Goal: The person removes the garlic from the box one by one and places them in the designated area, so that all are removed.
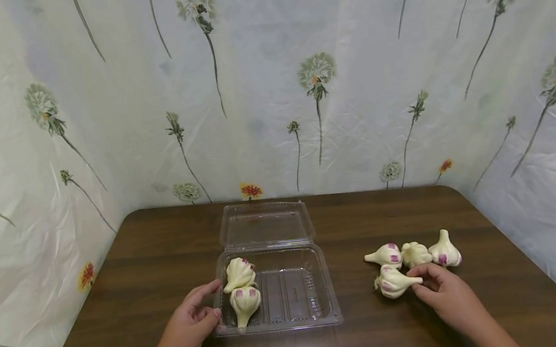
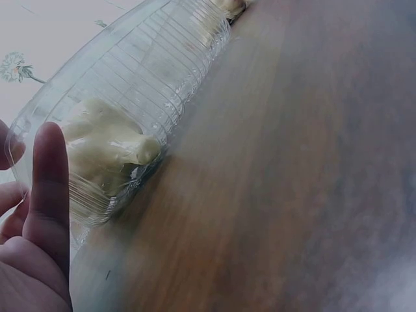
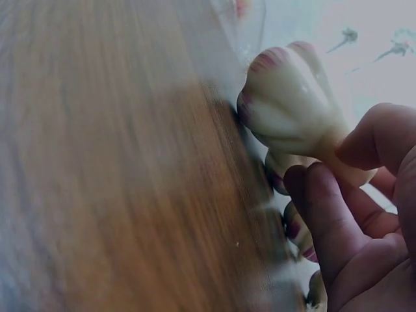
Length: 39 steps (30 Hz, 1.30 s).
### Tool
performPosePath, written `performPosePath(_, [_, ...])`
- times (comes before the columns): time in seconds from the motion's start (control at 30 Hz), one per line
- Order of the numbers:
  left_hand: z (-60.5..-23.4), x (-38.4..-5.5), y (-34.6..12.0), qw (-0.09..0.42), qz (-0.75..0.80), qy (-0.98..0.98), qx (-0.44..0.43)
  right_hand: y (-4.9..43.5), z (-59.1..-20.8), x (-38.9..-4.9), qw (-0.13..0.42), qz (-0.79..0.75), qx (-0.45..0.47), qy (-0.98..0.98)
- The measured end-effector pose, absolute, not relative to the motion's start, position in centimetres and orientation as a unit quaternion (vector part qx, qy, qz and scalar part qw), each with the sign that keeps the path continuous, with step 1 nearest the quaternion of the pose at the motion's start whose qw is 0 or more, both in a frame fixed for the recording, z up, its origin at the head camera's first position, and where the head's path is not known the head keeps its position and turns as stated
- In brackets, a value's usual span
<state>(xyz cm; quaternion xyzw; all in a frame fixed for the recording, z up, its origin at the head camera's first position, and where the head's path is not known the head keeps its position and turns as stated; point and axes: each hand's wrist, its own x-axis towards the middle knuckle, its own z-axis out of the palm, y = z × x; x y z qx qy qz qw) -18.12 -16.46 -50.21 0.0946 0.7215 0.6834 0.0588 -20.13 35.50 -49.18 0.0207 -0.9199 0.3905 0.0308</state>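
Observation:
A clear plastic clamshell container [image 1: 299,326] lies with its lid folded back. Two garlic bulbs, one [image 1: 240,273] behind the other [image 1: 246,302], lie along its left side. My left hand [image 1: 188,323] holds the container's left edge between thumb [image 2: 49,162] and fingers. To the right of the container, my right hand [image 1: 446,294] pinches the stem of a garlic bulb [image 1: 393,282] with purple marks. In the right wrist view this bulb [image 3: 292,104] appears tilted, stem toward my fingers. Just behind it are three more bulbs: left [image 1: 386,255], middle [image 1: 415,254] and right [image 1: 445,249].
All of this stands on a dark brown wooden table [image 1: 163,257] with rounded far corners. The container's lid [image 1: 266,224] extends toward the far edge. A pale curtain [image 1: 267,82] printed with dandelions surrounds the table's back and sides.

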Motion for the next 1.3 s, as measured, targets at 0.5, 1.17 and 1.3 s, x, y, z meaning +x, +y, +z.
performPosePath(0.5, [-50.2,-18.2,-16.5,0.064,0.667,0.739,0.076,35.2,-49.0,-19.9,0.038,0.430,0.026,-0.902])
performPosePath(1.17, [-50.0,-18.0,-16.4,0.054,0.677,0.728,0.093,34.7,-48.7,-19.9,0.109,0.409,0.043,-0.905])
performPosePath(1.3, [-50.0,-18.0,-16.4,0.056,0.678,0.727,0.093,34.5,-48.6,-20.0,0.126,0.433,0.049,-0.891])
